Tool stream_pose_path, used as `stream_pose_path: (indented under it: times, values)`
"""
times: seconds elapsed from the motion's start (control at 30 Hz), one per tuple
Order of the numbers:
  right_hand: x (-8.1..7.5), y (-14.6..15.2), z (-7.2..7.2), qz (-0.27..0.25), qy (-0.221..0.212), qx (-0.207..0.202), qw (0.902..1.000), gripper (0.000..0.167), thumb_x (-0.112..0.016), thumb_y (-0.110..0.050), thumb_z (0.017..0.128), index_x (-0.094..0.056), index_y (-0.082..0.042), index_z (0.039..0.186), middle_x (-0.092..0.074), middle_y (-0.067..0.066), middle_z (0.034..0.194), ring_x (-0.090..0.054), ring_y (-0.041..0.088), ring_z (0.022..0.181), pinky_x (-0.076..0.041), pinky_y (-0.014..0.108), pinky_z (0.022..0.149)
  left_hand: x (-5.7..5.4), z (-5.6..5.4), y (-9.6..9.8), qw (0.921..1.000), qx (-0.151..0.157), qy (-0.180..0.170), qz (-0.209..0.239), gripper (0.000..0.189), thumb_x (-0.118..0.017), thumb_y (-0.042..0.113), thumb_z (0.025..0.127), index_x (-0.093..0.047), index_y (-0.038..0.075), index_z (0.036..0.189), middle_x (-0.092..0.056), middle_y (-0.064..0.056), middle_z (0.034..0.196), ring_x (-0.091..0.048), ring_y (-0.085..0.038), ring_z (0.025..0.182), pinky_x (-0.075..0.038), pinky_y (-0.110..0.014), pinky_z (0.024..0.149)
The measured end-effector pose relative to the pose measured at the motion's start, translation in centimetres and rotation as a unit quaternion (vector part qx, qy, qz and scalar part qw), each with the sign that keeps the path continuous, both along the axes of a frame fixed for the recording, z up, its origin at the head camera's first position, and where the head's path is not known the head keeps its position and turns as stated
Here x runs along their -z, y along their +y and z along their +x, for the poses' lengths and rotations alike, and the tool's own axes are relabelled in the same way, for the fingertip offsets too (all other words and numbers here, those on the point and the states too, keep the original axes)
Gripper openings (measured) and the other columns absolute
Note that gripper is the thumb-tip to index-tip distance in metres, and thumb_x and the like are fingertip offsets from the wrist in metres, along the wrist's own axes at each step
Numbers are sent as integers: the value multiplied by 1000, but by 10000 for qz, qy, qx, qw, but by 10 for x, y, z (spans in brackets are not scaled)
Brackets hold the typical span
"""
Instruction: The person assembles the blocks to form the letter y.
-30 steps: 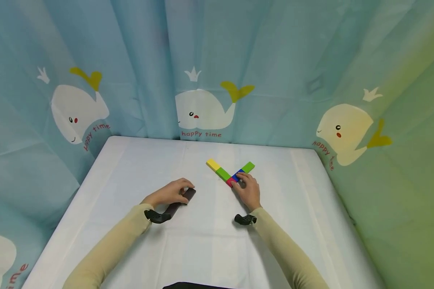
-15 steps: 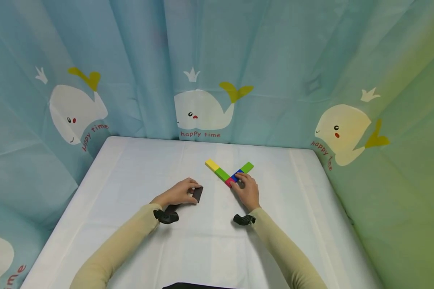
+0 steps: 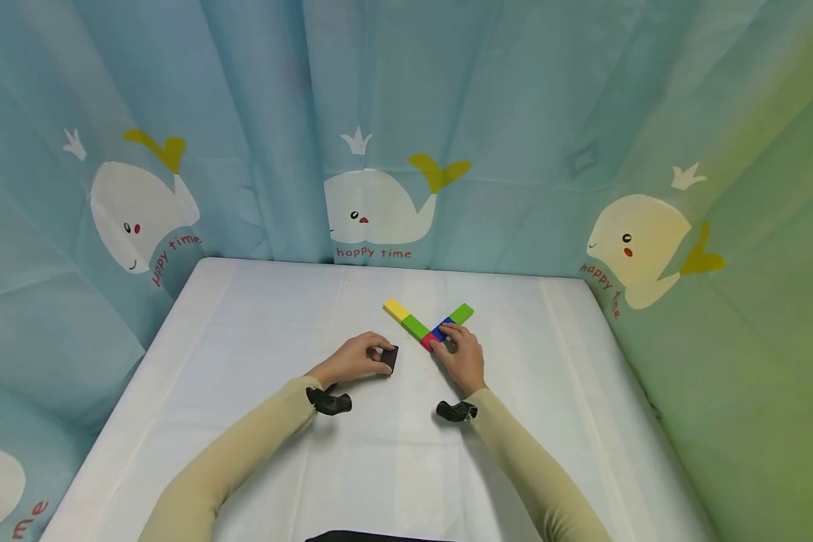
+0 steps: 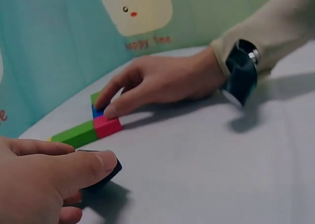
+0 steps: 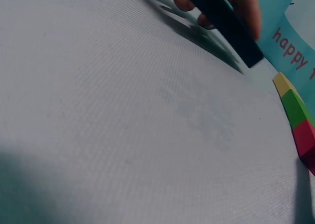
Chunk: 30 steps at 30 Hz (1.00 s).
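My left hand (image 3: 357,357) pinches a dark rectangular block (image 3: 390,360) by its edges, thumb on the near side; it is held tilted just above the table, left of the coloured blocks. In the right wrist view the dark block (image 5: 229,27) looks long and narrow. My right hand (image 3: 464,357) holds the corner of a V of blocks: its thumb is on the red block (image 4: 107,127), its curled fingers on the blue block (image 3: 439,331). A green block (image 3: 462,313) continues the right arm; another green block (image 3: 416,327) and a yellow block (image 3: 396,309) form the left arm.
The blocks lie on a white-covered table (image 3: 515,467). Blue-green curtains (image 3: 515,120) with whale prints hang behind it and at both sides. Each wrist wears a black camera mount, the left camera mount (image 3: 330,402) hanging near the table.
My left hand has moved right with the dark block, towards the coloured blocks, and the block now looks shorter to the head camera. My right hand and the V have stayed put.
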State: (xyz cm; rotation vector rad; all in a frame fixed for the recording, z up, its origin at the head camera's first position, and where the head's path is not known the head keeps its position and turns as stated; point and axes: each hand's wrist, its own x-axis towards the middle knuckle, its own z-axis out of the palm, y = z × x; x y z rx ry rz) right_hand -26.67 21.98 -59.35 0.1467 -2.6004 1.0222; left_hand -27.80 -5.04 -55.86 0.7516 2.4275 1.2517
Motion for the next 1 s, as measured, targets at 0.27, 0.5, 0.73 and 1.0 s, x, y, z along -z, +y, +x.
stream_pose_path:
  times: [0.27, 0.5, 0.73, 1.0]
  values:
    - [2, -1, 3, 14, -117, 49, 9999, 45, -73, -34, 88, -68, -6, 123, -59, 10, 131, -51, 32, 121, -35, 51, 100, -5, -12, 21, 9989, 265, -380, -57, 46, -79, 23, 84, -64, 19, 128, -58, -1, 127, -57, -12, 96, -48, -30, 82]
    - [0, -1, 2, 47, 4, -17, 10000, 42, -74, -32, 88, -69, -7, 122, -60, 10, 130, -51, 32, 121, -35, 51, 102, -12, -18, 33, 9939, 975, -49, -514, 48, -75, 17, 88, -61, 17, 133, -61, -2, 130, -60, -15, 106, -48, -32, 90]
    - [-1, 0, 0, 25, -4, -21, 10000, 41, -75, -31, 87, -70, -6, 120, -61, 11, 129, -52, 33, 121, -35, 50, 103, -1, -26, 38, 9929, 948, 404, -597, 39, -72, 14, 90, -64, 12, 129, -63, -3, 126, -60, -16, 109, -48, -31, 93]
    - [-2, 1, 1, 77, -54, -7, 10000, 42, -74, -32, 88, -69, -7, 121, -59, 11, 130, -51, 32, 121, -34, 49, 103, 5, -24, 44, 9944, 878, 504, -302, 36, -74, 16, 88, -67, 9, 123, -63, -4, 120, -62, -16, 105, -49, -28, 91]
